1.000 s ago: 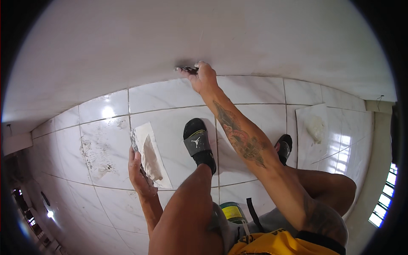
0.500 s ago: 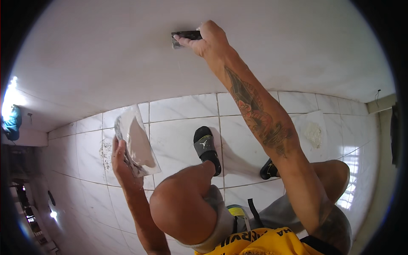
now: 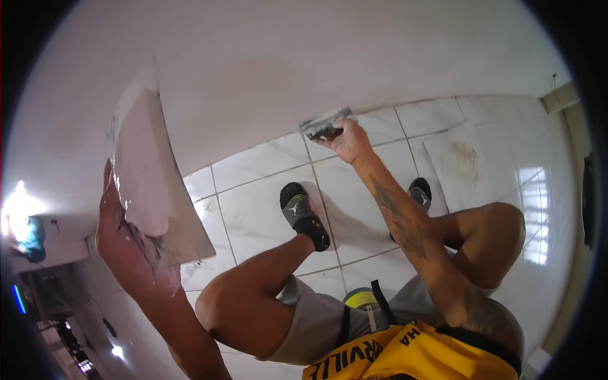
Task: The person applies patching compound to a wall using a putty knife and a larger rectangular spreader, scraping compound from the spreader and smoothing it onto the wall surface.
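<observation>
Head view: the right hand (image 3: 350,142) pinches a putty knife (image 3: 326,124) against the wall (image 3: 304,57) just above the floor tiles (image 3: 266,202); bare wall lies open above it. The left hand (image 3: 120,221) clasps a plaster board (image 3: 155,183) raised beside the wall. A sandal (image 3: 304,214) stands below the knife.

No packages, labels, signs or screens are found in view. Printed black lettering appears only on the person's yellow garment (image 3: 405,354).
</observation>
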Demonstrator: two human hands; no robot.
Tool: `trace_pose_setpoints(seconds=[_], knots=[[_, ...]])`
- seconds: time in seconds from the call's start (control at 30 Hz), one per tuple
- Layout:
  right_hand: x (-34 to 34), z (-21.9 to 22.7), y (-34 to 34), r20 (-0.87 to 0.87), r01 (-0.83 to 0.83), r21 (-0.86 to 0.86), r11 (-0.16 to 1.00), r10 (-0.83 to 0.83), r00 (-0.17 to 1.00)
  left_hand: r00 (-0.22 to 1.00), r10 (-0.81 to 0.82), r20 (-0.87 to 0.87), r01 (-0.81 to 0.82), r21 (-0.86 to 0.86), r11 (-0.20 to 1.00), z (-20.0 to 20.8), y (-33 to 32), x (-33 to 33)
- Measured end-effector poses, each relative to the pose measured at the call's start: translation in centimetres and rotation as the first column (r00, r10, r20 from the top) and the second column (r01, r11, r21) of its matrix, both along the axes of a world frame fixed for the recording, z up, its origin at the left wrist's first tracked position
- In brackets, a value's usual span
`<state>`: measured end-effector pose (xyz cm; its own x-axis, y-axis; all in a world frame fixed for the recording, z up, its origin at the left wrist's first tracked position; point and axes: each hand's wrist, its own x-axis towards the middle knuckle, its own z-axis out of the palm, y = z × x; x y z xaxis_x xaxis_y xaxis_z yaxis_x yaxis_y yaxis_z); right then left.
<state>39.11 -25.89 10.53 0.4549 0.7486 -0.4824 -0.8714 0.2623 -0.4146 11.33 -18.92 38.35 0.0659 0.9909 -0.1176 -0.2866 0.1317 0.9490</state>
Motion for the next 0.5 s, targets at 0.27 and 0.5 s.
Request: trace_pose_setpoints(seconds=[0.27, 0.5], knots=[[1.5, -14.7, 1.9, -0.057, 0.105, -0.227, 0.968, -0.120, 0.991, 0.932, 0.015, -0.361, 0.022, 0.097, 0.995, -5.3, 0.3, 2.7], [4.3, -18.4, 5.2, -0.065, 0.120, -0.175, 0.977, -0.133, 0.989, 0.907, -0.032, -0.420, 0.107, 0.155, 0.982, -6.3, 1.9, 4.2]])
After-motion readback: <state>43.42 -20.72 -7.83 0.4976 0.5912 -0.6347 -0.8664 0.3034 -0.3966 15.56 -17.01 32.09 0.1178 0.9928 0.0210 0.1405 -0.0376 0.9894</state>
